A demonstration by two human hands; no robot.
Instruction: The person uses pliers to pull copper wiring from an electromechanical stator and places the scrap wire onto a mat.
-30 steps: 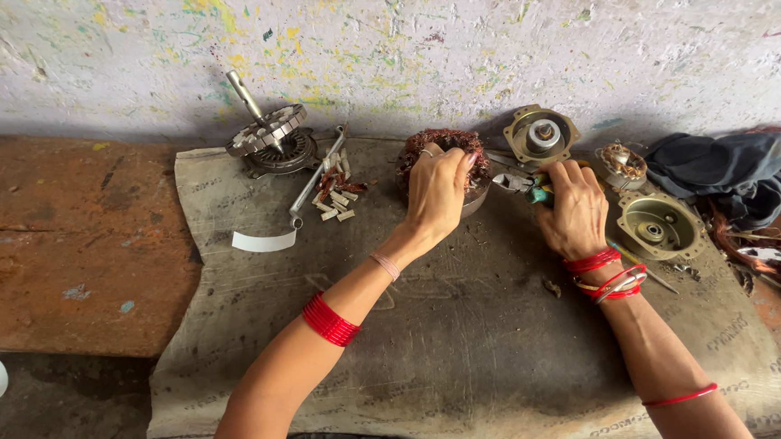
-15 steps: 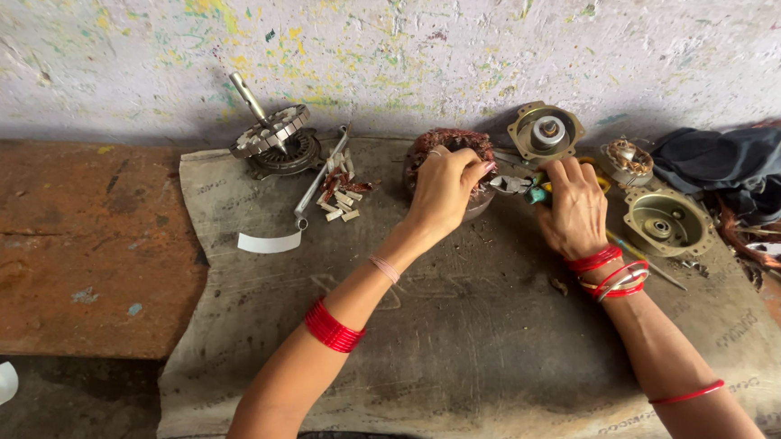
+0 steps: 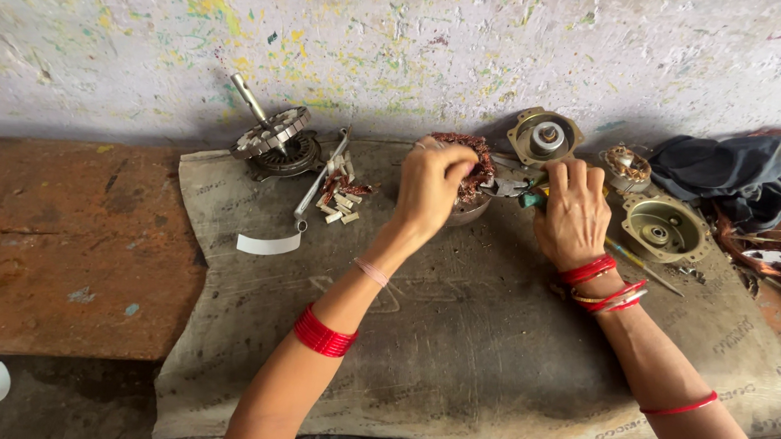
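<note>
Two bare hands work over a coarse grey sacking mat [image 3: 455, 341] spread on our rusty brown desk [image 3: 64, 245]. Our left hand [image 3: 430, 190] closes its grip on the round stator [image 3: 466, 165], its coppery windings tangled, at the mat's far middle. Our right hand [image 3: 573, 213] grips green-handled pliers [image 3: 521, 189] touching it. Beyond, a brassy round motor cover [image 3: 545, 137] leans against the speckled wall.

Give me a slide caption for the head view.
Left hand steadies a copper-wound stator while right hand works pliers at it.
</note>
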